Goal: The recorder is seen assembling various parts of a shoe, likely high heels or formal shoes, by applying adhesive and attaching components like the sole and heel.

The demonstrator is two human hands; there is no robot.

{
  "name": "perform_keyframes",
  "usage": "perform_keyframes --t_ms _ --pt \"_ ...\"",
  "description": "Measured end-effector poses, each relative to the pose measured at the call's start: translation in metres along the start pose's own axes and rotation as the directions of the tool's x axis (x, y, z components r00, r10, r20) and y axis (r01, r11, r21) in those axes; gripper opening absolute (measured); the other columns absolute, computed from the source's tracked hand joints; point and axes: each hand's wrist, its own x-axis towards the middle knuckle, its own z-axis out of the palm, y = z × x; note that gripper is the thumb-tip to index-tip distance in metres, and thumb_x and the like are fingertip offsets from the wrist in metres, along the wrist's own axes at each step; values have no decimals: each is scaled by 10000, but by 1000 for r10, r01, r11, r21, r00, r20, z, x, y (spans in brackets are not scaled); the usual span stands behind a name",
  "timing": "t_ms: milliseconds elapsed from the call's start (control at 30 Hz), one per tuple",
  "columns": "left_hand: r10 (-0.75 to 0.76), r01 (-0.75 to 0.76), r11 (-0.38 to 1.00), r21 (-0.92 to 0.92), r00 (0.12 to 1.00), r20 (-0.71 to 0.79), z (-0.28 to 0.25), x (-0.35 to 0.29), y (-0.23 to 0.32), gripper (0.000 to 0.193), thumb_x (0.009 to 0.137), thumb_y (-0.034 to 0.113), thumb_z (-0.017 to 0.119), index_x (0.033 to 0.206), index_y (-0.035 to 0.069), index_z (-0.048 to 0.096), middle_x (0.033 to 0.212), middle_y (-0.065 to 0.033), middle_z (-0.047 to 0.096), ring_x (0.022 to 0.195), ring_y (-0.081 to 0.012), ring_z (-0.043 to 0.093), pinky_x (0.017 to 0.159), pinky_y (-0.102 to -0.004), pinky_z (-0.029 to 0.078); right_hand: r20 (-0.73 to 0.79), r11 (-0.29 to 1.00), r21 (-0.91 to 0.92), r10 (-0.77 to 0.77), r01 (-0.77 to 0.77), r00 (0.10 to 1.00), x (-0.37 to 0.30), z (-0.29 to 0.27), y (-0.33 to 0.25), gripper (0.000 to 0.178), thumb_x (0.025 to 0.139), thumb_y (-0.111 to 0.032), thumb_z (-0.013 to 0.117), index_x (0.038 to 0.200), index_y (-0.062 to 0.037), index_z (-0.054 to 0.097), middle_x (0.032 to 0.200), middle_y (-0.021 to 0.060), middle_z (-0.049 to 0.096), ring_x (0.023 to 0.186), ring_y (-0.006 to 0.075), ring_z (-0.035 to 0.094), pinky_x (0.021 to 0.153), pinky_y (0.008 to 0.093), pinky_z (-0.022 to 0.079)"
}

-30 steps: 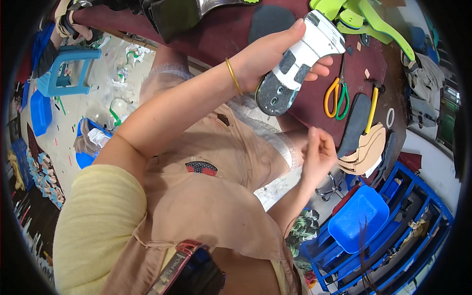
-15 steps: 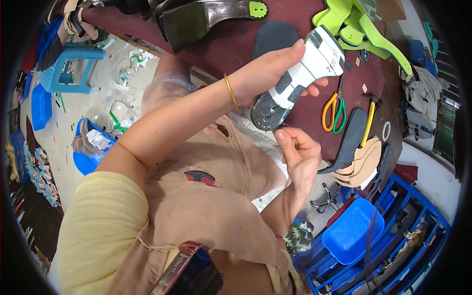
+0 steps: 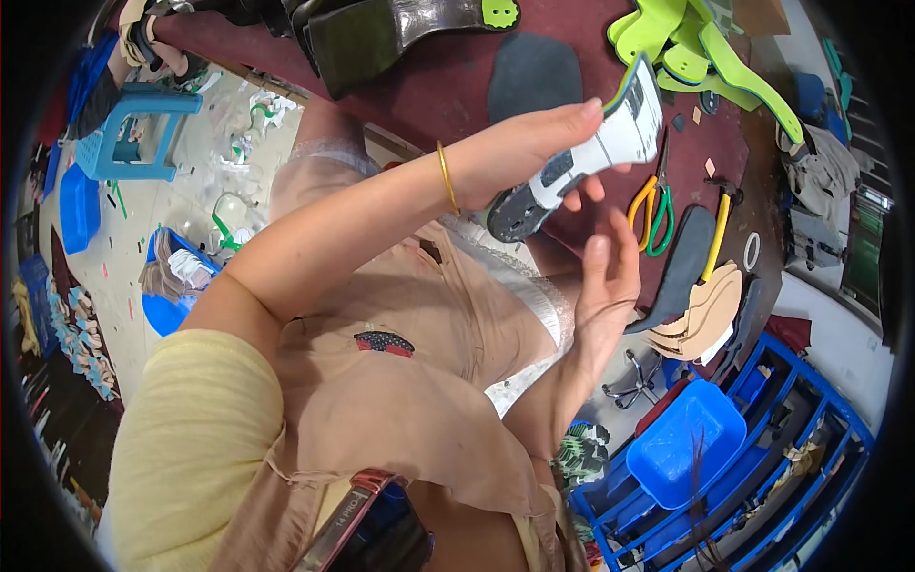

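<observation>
My left hand (image 3: 545, 138) is closed around a shoe insole (image 3: 624, 133), with the thumb on its upper edge and fingertips showing underneath. This insole is curved, mostly white with dark patches, and has a thin green edge at its raised end. Its dark rounded end, with small holes, points down toward my lap. My right hand (image 3: 607, 281) is apart from the insole, below and to its right, with fingers raised and nothing in them. Scissors (image 3: 658, 217) with yellow and green handles lie on the dark red table (image 3: 610, 205) just beyond that hand.
Bright green insoles (image 3: 686, 43) are piled at the table's far right. A yellow-handled hammer (image 3: 720, 229), dark foam pieces (image 3: 688, 257) and tan cut pieces (image 3: 710, 310) lie on the right. Shiny dark pieces (image 3: 357, 52) sit at the back. A blue basin (image 3: 688, 443) rests on a blue rack.
My right hand has come away from the insole's dark end, its fingers unfolding. In my left hand the insole has turned, showing more of its edge.
</observation>
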Motion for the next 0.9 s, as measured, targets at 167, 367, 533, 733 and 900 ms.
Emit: perform_keyframes --t_ms 167,367,533,733,900 --pt "41 -16 952 304 996 -76 15 -10 -18 452 949 442 417 1002 2 512 963 -118 585 789 -179 586 681 -285 483 306 340 897 -13 -283 952 44 14 -15 476 939 -414 452 1242 -48 453 1190 71 529 1050 203 517 924 353 380" --pt "580 180 109 978 787 -210 -50 5 -6 363 849 340 605 926 -10 548 887 -155 553 862 -312 555 735 -394 470 -164 422 904 205 64 965 19 -33 -17 433 951 -310 461 1317 -82 424 1274 51 516 1154 194 481 1006 388 337" --pt "620 540 -130 832 699 -356 -75 39 -16 452 764 363 685 1001 12 527 1015 -159 515 941 -332 547 729 -427 474 -82 418 908 252 -32 964 1 -41 -3 364 945 -352 464 1183 -78 501 965 62 590 870 188 531 837 364 404" --pt "524 325 260 909 743 -416 -77 40 -18 380 727 182 714 1031 64 519 976 -127 570 861 -263 592 801 -391 423 134 387 893 256 -229 957 -11 -2 -13 320 943 -345 464 1083 -70 547 829 65 527 714 178 461 710 345 369" --pt "-97 90 995 -38 969 -229 -26 -12 -3 434 833 65 545 1256 32 455 1128 -65 577 983 -155 581 919 -309 436 333 295 900 6 -320 943 3 3 -23 397 951 -405 418 1105 -69 562 1255 195 450 693 154 504 698 326 396"
